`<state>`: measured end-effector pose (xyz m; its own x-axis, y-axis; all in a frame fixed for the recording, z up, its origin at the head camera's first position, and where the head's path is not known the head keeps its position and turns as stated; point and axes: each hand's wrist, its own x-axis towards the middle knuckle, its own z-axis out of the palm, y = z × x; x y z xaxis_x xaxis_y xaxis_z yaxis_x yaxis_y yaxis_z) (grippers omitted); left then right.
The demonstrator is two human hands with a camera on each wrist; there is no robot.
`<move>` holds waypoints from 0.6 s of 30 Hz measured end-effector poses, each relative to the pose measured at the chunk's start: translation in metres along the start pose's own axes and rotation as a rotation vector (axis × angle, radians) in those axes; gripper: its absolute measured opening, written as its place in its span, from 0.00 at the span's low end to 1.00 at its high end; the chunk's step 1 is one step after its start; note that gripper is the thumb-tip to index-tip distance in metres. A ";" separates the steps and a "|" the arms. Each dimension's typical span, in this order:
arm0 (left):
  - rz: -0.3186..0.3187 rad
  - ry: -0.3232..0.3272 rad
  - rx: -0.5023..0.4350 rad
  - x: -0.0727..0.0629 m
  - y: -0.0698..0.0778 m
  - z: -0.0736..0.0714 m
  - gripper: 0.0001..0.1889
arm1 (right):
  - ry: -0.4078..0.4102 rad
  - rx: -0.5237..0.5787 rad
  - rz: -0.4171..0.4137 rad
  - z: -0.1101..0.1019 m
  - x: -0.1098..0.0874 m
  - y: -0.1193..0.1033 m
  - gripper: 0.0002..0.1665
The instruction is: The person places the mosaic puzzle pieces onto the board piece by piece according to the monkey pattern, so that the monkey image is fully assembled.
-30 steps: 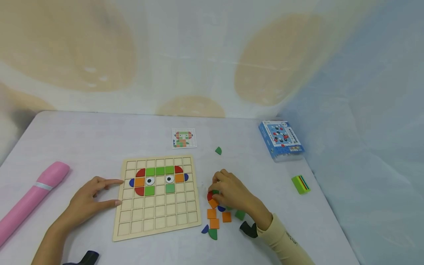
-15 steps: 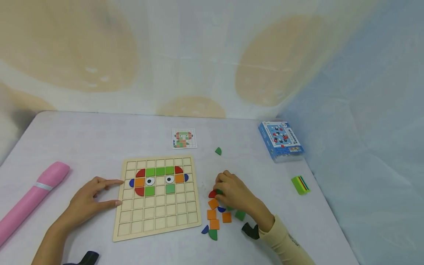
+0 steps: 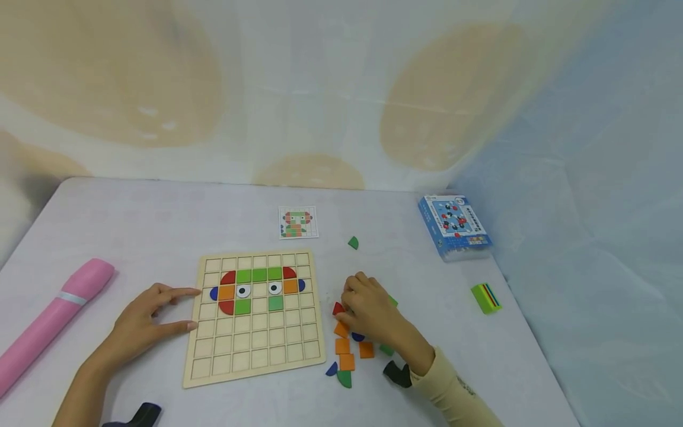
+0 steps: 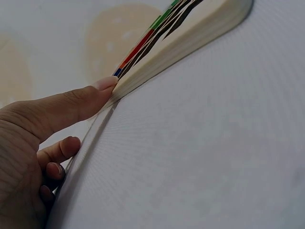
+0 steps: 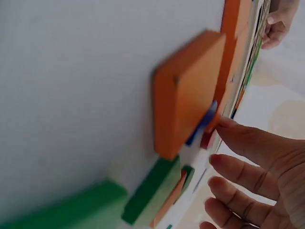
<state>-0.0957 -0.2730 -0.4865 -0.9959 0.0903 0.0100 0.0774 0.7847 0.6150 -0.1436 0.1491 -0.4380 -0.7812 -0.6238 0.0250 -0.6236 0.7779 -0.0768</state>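
In the head view my left hand (image 3: 144, 317) touches the left edge of the wooden grid board (image 3: 235, 356) with index finger and thumb. The left wrist view shows the thumb (image 4: 71, 107) against the board's edge (image 4: 176, 59). Colored tiles lie on the board, including red curved ones (image 3: 226, 307) and two eye tiles (image 3: 243, 291). My right hand (image 3: 370, 308) is over the loose tiles right of the board, partly hiding a red tile (image 3: 338, 308). In the right wrist view its thumb touches or nearly touches an orange tile, the other fingers apart from the thumb.
Orange squares (image 3: 342, 346), a blue half-round (image 3: 332, 369) and a green quarter-round (image 3: 344, 378) lie near the right hand. Behind the board is a pattern card (image 3: 298, 223). A blue box (image 3: 455, 225), a green block (image 3: 485, 298) and a pink roll (image 3: 58, 320) lie farther out.
My right hand moves slightly right, then back left, over the loose tiles. The red tile is more covered now, and a green tile shows beyond the hand. The left hand stays at the board.
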 end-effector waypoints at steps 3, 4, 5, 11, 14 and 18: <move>0.006 0.008 0.000 0.000 0.001 0.000 0.31 | -0.003 0.038 -0.007 -0.004 -0.001 0.004 0.14; 0.007 0.009 0.000 0.000 0.001 0.000 0.31 | -0.010 0.045 -0.018 -0.005 -0.001 0.005 0.15; 0.008 0.010 -0.001 0.000 0.001 0.000 0.31 | -0.020 0.051 -0.027 -0.006 -0.001 0.007 0.15; 0.005 0.001 0.001 0.000 0.001 0.000 0.32 | -0.062 0.082 -0.069 -0.007 -0.002 0.012 0.11; -0.004 -0.009 0.000 0.001 0.002 -0.001 0.32 | -0.045 0.081 -0.088 -0.004 -0.003 0.012 0.11; -0.017 -0.022 -0.005 0.001 0.001 0.000 0.32 | -0.032 0.085 -0.106 -0.002 -0.002 0.011 0.12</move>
<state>-0.0962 -0.2721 -0.4853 -0.9957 0.0908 -0.0173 0.0606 0.7830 0.6191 -0.1488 0.1592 -0.4366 -0.7088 -0.7054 0.0060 -0.6970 0.6990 -0.1597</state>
